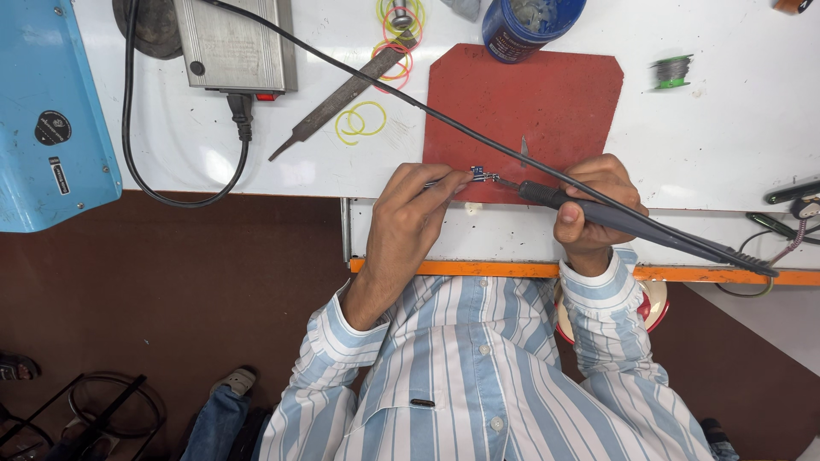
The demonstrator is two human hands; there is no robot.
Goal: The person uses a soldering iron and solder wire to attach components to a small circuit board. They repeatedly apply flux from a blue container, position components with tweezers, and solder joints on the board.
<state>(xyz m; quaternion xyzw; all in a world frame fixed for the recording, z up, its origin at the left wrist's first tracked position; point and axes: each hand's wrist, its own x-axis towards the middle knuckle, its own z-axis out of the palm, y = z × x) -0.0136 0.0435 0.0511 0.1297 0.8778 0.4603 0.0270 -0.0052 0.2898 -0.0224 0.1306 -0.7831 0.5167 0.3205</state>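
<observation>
On white bench (726, 137), red mat (547, 102)

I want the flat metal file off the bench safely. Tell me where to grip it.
Grip the file by its wide flat body, coming from the lower left. Its narrow pointed tang faces that way; the upper end lies under the black cord among rubber bands.

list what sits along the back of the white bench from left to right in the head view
blue machine housing → grey metal box → metal file → rubber bands → blue tub → green wire spool
</observation>
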